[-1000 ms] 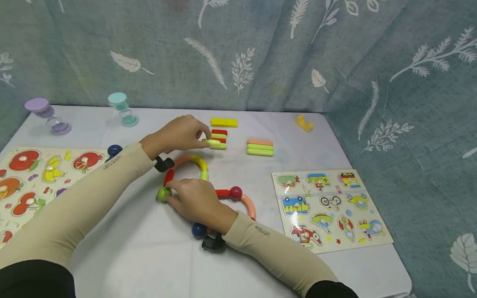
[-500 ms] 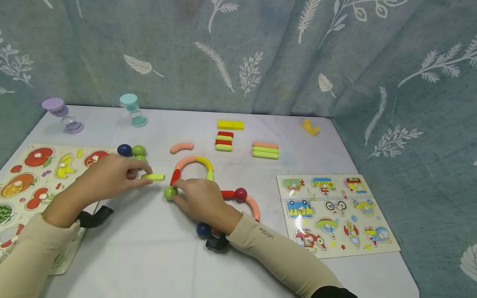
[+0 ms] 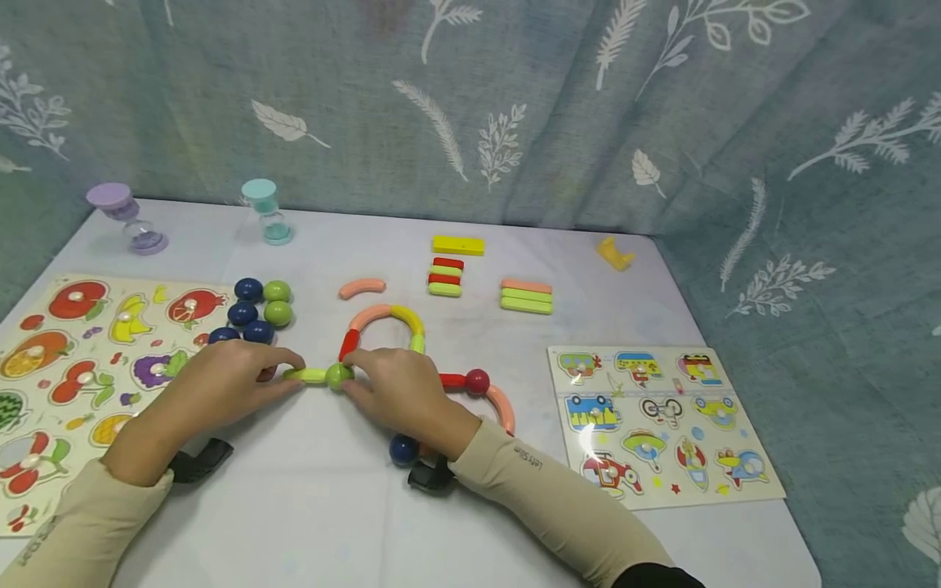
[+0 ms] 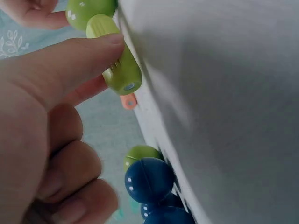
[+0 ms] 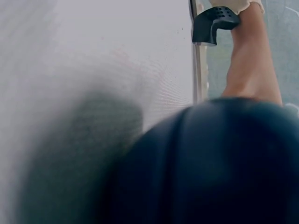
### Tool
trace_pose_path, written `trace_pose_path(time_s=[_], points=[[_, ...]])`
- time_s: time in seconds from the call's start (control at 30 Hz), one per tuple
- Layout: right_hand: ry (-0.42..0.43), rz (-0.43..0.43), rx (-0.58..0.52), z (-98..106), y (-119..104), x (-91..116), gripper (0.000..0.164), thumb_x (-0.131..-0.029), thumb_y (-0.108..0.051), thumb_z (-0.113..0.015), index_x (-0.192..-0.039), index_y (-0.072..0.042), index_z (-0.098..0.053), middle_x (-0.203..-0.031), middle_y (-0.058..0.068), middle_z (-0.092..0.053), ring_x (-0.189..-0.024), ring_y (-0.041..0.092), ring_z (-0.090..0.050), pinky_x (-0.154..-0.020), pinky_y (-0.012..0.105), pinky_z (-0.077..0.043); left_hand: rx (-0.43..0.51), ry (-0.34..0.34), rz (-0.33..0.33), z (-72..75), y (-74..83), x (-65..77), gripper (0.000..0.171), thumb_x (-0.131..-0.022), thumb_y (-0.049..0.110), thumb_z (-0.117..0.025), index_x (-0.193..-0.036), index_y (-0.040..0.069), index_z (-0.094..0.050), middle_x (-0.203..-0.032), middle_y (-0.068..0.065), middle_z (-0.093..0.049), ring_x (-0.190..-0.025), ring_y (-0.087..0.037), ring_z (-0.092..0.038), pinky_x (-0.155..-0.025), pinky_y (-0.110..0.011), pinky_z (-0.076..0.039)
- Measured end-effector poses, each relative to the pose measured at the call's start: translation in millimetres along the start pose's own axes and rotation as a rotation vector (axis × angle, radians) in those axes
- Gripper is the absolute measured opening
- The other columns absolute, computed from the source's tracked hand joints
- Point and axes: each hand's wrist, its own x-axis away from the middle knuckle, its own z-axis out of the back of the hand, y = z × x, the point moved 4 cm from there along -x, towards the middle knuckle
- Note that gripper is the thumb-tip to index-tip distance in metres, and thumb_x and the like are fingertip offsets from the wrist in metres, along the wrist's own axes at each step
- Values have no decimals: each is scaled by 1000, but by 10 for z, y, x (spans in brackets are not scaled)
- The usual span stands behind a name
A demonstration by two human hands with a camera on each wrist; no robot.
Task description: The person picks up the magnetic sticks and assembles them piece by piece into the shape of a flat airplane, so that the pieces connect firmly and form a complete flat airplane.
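My left hand pinches a yellow-green magnetic rod between thumb and fingers. The rod's far end touches a green ball, as the left wrist view also shows for the rod and ball. With thumb and forefinger, my right hand grips that ball. A red rod runs up from the ball into an arch of a salmon curved rod and a yellow one. Beyond the right hand, a red rod, dark red ball and salmon curve show. A blue ball sits by the right wrist.
Several blue balls and green balls lie beside the fruit puzzle board. A loose salmon curve, stacked short rods and longer rods lie behind. A vehicle puzzle board is at right; two sand timers stand back left.
My left hand took the yellow-green rod from the back stack, swung left, then brought it right against the green ball. The right hand has stayed on that ball.
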Motion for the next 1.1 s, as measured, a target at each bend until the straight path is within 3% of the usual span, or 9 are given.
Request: trace_pose_path(time_s=[0.37, 1.1], points=[[8, 33, 9, 43, -12, -17, 30, -87, -37, -65, -115, -26, -67, -86, -14, -65, -65, -2, -52, -45, 14, -32, 8, 40, 12, 10, -30, -11, 24, -74, 27, -80, -96, 29, -72, -60, 17, -42, -56, -5, -39, -48, -23, -31], [-8, 23, -4, -7, -15, -11, 32, -86, -43, -65, -114, -27, -67, -87, -15, -65, -64, -3, -50, -46, 14, -33, 34, -13, 43, -6, -8, 0, 19, -74, 31, -79, -92, 28, -72, -57, 13, -39, -52, -6, -36, -46, -24, -28]])
